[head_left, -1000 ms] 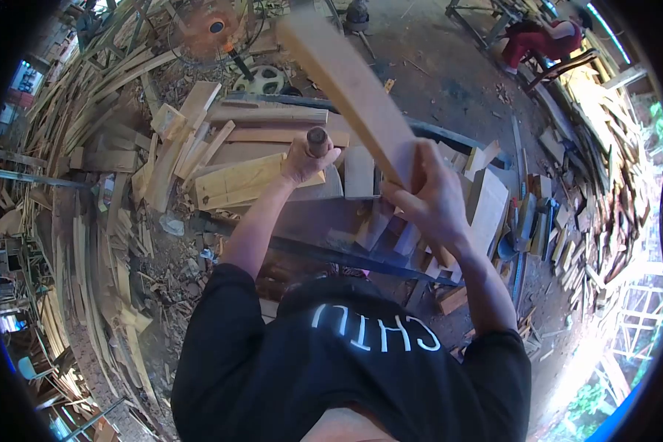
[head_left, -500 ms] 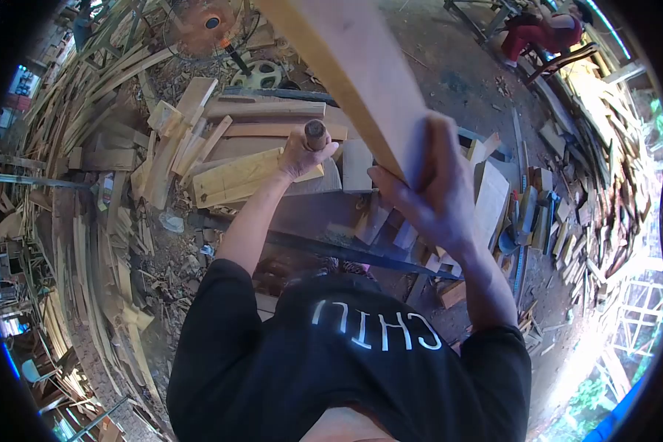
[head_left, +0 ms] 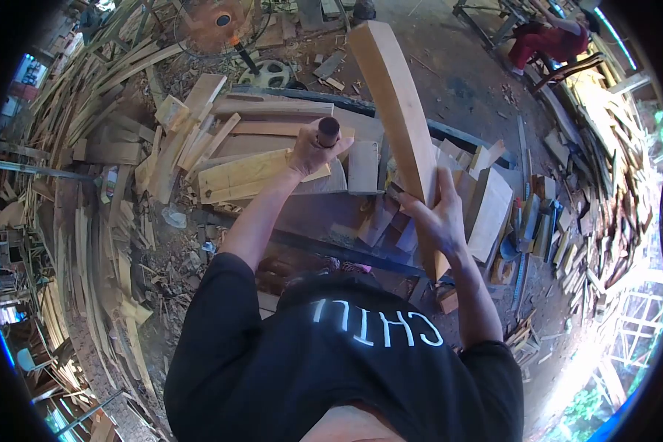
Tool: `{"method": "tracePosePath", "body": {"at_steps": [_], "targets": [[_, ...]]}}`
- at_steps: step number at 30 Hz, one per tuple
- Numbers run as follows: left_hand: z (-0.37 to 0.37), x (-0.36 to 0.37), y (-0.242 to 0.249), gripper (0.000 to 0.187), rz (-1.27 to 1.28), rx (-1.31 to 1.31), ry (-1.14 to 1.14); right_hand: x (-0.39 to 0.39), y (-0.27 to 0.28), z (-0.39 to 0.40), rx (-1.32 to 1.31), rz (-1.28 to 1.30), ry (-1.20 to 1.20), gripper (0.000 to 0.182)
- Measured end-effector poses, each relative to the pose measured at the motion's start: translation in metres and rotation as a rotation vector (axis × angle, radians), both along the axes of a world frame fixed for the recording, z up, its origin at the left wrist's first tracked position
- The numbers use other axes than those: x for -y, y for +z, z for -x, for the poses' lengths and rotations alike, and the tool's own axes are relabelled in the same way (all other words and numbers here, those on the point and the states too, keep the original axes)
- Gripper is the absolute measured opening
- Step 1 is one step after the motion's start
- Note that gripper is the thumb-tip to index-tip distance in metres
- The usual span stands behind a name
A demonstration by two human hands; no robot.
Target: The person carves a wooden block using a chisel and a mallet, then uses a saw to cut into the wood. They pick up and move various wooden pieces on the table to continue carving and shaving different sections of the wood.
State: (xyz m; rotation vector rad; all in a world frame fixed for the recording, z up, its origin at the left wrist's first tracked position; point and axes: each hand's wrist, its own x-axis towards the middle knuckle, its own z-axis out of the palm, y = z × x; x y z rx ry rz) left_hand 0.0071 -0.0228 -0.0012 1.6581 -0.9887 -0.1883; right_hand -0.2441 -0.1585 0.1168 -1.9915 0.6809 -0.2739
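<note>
My left hand [head_left: 315,153] is closed around a dark round-ended handle [head_left: 328,128] that points up toward me. What lies below the fist is hidden, so the kind of tool cannot be made out. In my right hand [head_left: 443,221] is a long, thick wooden board [head_left: 401,103], gripped near its lower end with the thumb on one side. It stands tilted, its far end leaning up and away to the left. Beneath both hands, several cut boards lie on a low bench, among them a pale yellow board [head_left: 243,179] beside my left hand.
A standing fan [head_left: 223,22] is at the back left. A pale wood block [head_left: 490,214] lies right of my right hand. Long strips are piled at the left [head_left: 70,243] and right [head_left: 626,177]. A person in red [head_left: 552,44] sits at the far right.
The board in my right hand has come down and away from my head, and its whole length now shows. My left hand still grips the handle, slightly farther right.
</note>
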Motion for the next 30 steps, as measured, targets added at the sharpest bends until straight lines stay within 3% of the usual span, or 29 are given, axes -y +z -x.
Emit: {"method": "tracePosePath", "body": {"at_steps": [4,8,13,19,21,26,28,30], "targets": [[0.013,0.025,0.008,0.025,0.124,-0.198,-0.065,-0.007,-0.022,0.02,-0.036,-0.079,-0.063,0.054],[0.028,0.047,0.021,0.022,0.054,-0.151,-0.094,-0.013,-0.029,0.032,-0.092,-0.246,-0.152,0.05],[0.037,0.061,0.022,0.022,0.027,-0.011,-0.157,-0.015,-0.046,0.051,-0.058,-0.251,-0.181,0.055],[0.01,0.031,-0.009,0.027,0.087,-0.125,-0.013,-0.01,-0.053,0.069,-0.049,-0.101,-0.149,0.059],[0.006,0.02,-0.008,0.03,0.015,-0.221,0.029,-0.005,-0.063,0.072,-0.258,-0.02,-0.2,0.062],[0.013,0.009,-0.001,0.024,0.006,-0.088,0.094,0.02,-0.099,0.087,-0.416,0.167,-0.338,0.067],[0.022,0.008,0.018,0.021,-0.054,-0.047,0.084,0.034,-0.133,0.093,-0.361,0.368,-0.425,0.063],[0.024,0.013,0.003,0.022,0.011,-0.129,0.068,0.05,-0.179,0.104,-0.204,0.715,-0.382,0.057]]}}
